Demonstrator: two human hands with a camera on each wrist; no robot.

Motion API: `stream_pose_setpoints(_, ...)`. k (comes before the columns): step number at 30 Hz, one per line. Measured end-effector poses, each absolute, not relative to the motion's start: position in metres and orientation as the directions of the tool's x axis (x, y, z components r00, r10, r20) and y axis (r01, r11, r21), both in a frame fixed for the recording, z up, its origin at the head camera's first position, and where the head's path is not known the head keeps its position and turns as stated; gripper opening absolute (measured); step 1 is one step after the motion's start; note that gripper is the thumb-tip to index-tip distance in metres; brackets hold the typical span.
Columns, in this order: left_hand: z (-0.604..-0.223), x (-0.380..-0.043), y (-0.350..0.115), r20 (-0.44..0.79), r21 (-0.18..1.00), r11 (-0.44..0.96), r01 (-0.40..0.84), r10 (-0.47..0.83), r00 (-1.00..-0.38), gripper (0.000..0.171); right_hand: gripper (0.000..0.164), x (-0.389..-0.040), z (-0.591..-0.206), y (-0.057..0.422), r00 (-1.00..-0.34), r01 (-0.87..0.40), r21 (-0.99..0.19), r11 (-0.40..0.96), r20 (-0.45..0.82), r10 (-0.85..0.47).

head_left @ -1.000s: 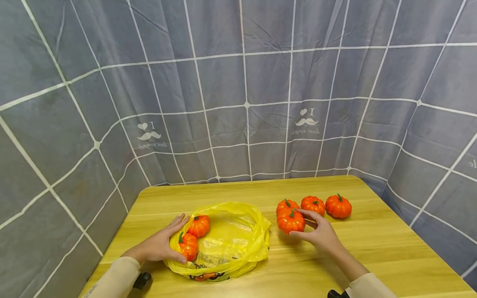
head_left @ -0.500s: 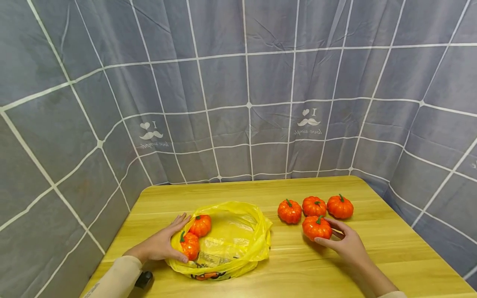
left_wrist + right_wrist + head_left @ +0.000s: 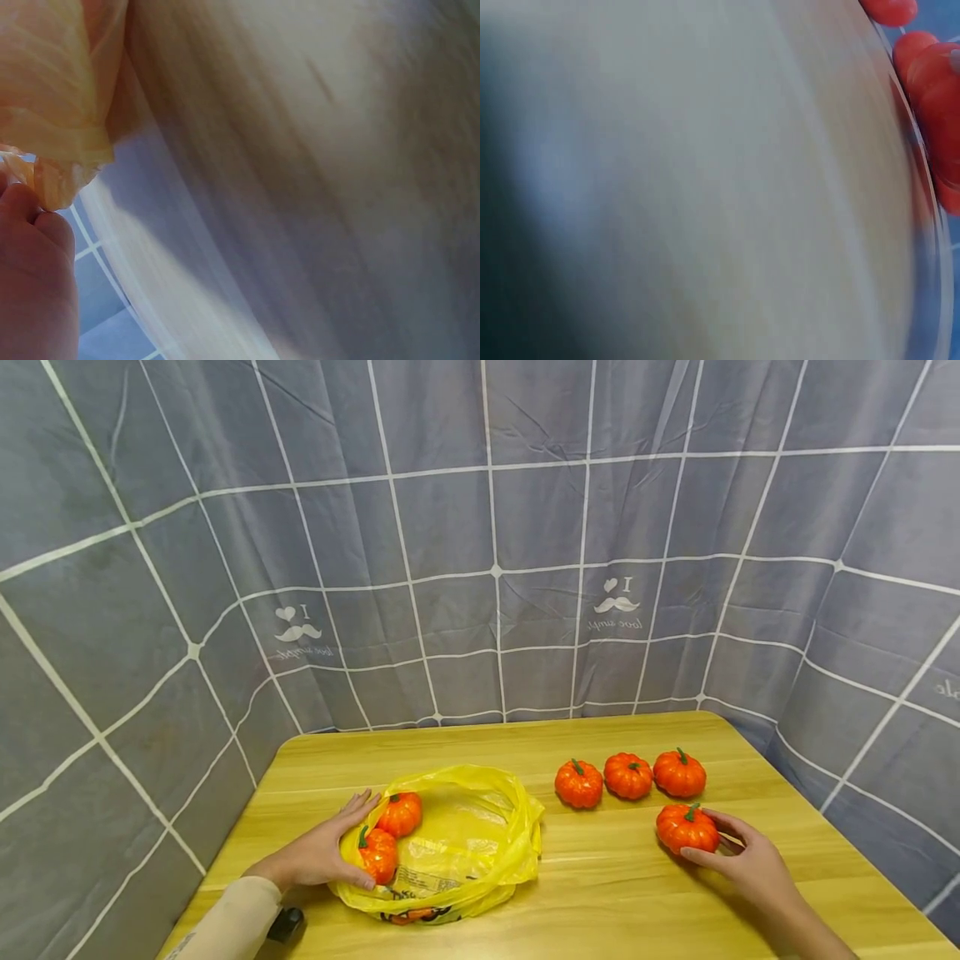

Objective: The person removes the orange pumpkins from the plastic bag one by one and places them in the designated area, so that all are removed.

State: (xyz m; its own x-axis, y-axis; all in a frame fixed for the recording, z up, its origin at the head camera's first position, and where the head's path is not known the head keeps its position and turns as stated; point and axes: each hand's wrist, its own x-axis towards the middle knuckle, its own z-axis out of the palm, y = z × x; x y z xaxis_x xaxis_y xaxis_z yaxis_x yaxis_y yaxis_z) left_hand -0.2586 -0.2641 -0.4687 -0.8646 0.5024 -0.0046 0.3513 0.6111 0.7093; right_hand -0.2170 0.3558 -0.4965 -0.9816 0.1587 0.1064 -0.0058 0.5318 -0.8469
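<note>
A small orange toy-like pumpkin (image 3: 687,829) with a green stem is held between thumb and fingers of my right hand (image 3: 750,860), low over the right of the table; whether it touches the wood I cannot tell. My left hand (image 3: 315,852) grips the left rim of an open yellow plastic bag (image 3: 517,852), where thumb and fingers lie around its edge. Inside the bag, by that hand, sit two pumpkins, a rear one (image 3: 401,814) and a front one (image 3: 378,857). In the left wrist view, fingers (image 3: 52,229) meet bunched bag plastic (image 3: 56,82).
Behind my right hand, three more pumpkins stand in a row: a left one (image 3: 579,784), a middle one (image 3: 628,776) and a right one (image 3: 679,773). The wooden table (image 3: 480,743) ends at a grey checked curtain (image 3: 465,568) at the back and sides.
My right hand has moved the pumpkin rightward and nearer to me, away from the left pumpkin of the row. My left hand and the bag stay where they were.
</note>
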Motion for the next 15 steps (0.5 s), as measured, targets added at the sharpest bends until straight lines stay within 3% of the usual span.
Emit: stream_pose_setpoints(15,-0.467,-0.258,-0.264,-0.006,0.708,0.614,0.35,0.5,-0.866,0.122,0.074,-0.219,-0.491,0.37,-0.982,-0.098,-0.823,0.56,0.17,0.077)
